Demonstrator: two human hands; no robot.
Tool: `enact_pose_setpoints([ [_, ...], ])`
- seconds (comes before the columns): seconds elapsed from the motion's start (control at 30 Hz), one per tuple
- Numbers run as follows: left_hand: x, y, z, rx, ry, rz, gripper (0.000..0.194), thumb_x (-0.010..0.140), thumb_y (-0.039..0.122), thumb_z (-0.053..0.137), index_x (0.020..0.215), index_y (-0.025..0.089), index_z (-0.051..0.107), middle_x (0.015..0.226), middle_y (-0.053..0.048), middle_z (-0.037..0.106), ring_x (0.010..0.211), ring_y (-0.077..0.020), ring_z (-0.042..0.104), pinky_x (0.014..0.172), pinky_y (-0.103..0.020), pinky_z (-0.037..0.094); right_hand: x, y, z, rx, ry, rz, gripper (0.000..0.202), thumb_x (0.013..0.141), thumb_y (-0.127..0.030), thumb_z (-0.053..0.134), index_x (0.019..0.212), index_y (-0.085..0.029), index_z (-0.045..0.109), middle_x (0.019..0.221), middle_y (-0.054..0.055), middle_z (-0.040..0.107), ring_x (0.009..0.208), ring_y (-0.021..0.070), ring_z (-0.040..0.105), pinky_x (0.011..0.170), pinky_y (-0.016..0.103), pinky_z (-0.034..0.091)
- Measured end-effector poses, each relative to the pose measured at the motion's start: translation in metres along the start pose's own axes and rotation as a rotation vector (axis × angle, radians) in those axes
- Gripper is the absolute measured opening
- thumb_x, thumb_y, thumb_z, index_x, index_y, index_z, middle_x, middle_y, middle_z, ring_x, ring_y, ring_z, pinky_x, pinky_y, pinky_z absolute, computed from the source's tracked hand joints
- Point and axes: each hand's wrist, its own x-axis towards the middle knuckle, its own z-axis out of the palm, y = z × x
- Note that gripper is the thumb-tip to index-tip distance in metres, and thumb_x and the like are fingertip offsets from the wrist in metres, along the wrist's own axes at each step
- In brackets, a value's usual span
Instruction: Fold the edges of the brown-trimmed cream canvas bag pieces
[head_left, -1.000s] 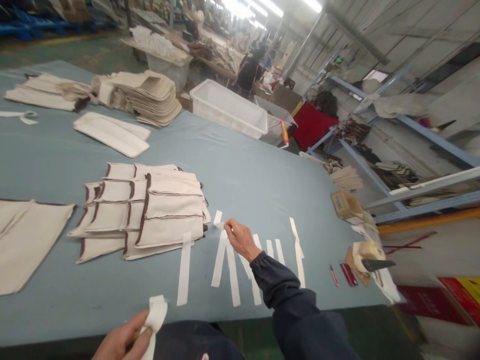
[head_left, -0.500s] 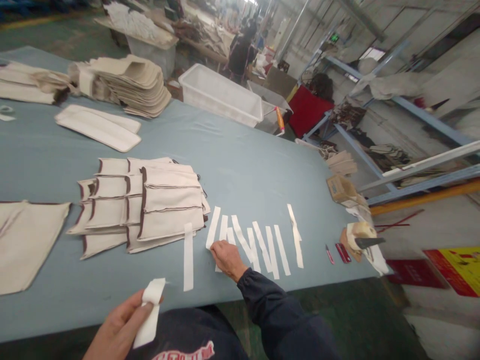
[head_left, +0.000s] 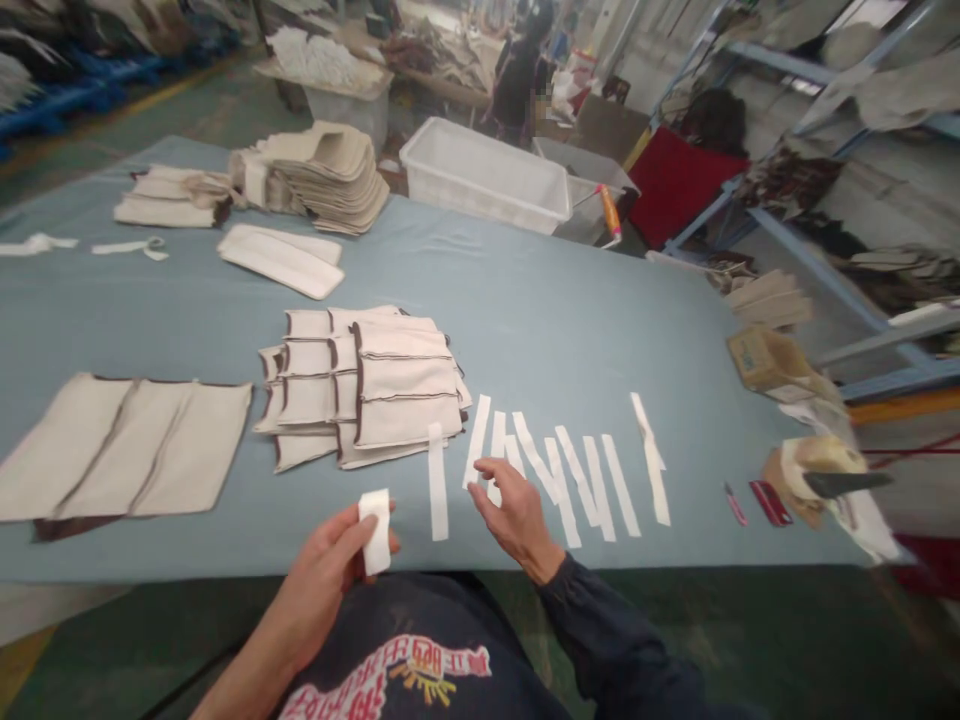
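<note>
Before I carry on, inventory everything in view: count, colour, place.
Loose strips: about ten, white, near edge
Folded strip: one, white, left hand
Panel pile: several, cream, dark-edged, mid-table
Flat panel: one, cream, left
Rounded pieces: two, cream, behind pile
Fabric stack: one, beige, far edge
Curled strips: two, white, far left
Pink tool: one, right
Red item: one, right
Box: one, brown, right edge
Table: one, blue-grey, beneath
Bin: one, white, beyond table
Background clutter: uncountable
Left hand: one, bare, near edge
Right hand: one, bare, by loose strips
</note>
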Motion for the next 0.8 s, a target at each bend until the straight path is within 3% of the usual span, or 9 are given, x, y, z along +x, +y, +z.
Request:
enact_pose_setpoints([
  [0.13, 0.005, 0.011, 0.003, -0.065, 0.038, 0.046, 0.061, 0.069, 0.049, 0.086, 0.115, 0.01, 0.074, 0.079, -0.008, 0.076, 0.061, -0.0147, 0.056, 0.053, -0.023, 0.041, -0.004, -0.056, 0.0, 0.069, 0.005, -0.286, 0.038, 0.095, -0.027, 0.066, 0.132, -0.022, 0.059, 0.122, 0.014, 0.073, 0.112, 0.0273, 0.069, 0.093, 0.043, 0.059],
  [0.27, 0.007, 0.013, 0.006, -0.098, 0.064, 0.094, 0.054, 0.065, 0.045, 0.088, 0.105, 0.01, 0.075, 0.081, -0.009, 0.078, 0.065, -0.0156, 0.058, 0.055, -0.023, 0.043, -0.004, -0.094, 0.011, 0.019, 0.097, -0.39, 0.039, 0.099, -0.031, 0.063, 0.136, -0.022, 0.054, 0.116, 0.012, 0.073, 0.1, 0.026, 0.07, 0.085, 0.041, 0.06],
  [0.4, 0.007, 0.01, 0.005, -0.107, 0.115, 0.144, 0.052, 0.062, 0.045, 0.088, 0.1, 0.011, 0.076, 0.078, -0.007, 0.076, 0.064, -0.0147, 0.057, 0.055, -0.022, 0.043, -0.001, -0.102, 0.022, -0.023, 0.174, -0.373, 0.035, 0.098, -0.023, 0.062, 0.133, -0.025, 0.056, 0.108, 0.009, 0.072, 0.093, 0.024, 0.068, 0.08, 0.038, 0.057],
  [0.57, 0.007, 0.002, 0.005, -0.053, 0.152, 0.203, 0.05, 0.065, 0.047, 0.085, 0.099, 0.012, 0.078, 0.075, -0.005, 0.076, 0.066, -0.0169, 0.06, 0.059, -0.024, 0.045, -0.002, -0.104, 0.031, -0.048, 0.132, -0.396, 0.026, 0.099, -0.02, 0.06, 0.121, -0.032, 0.065, 0.106, 0.005, 0.072, 0.091, 0.0214, 0.066, 0.079, 0.036, 0.051],
  [0.7, 0.004, -0.005, 0.005, -0.021, 0.139, 0.248, 0.045, 0.07, 0.046, 0.083, 0.1, 0.012, 0.078, 0.081, -0.006, 0.077, 0.072, -0.0184, 0.063, 0.065, -0.025, 0.05, 0.001, -0.113, 0.029, -0.03, 0.059, -0.425, 0.012, 0.1, -0.024, 0.06, 0.099, -0.029, 0.071, 0.095, 0.004, 0.074, 0.081, 0.02, 0.063, 0.074, 0.035, 0.047],
  [0.8, 0.002, -0.009, 0.002, 0.031, 0.136, 0.27, 0.039, 0.076, 0.045, 0.079, 0.099, 0.013, 0.08, 0.087, -0.007, 0.079, 0.074, -0.0188, 0.065, 0.064, -0.025, 0.05, 0.004, -0.121, 0.025, 0.127, 0.002, -0.322, 0.018, 0.101, -0.023, 0.057, 0.088, -0.024, 0.069, 0.086, 0.005, 0.074, 0.077, 0.0192, 0.062, 0.072, 0.033, 0.046],
])
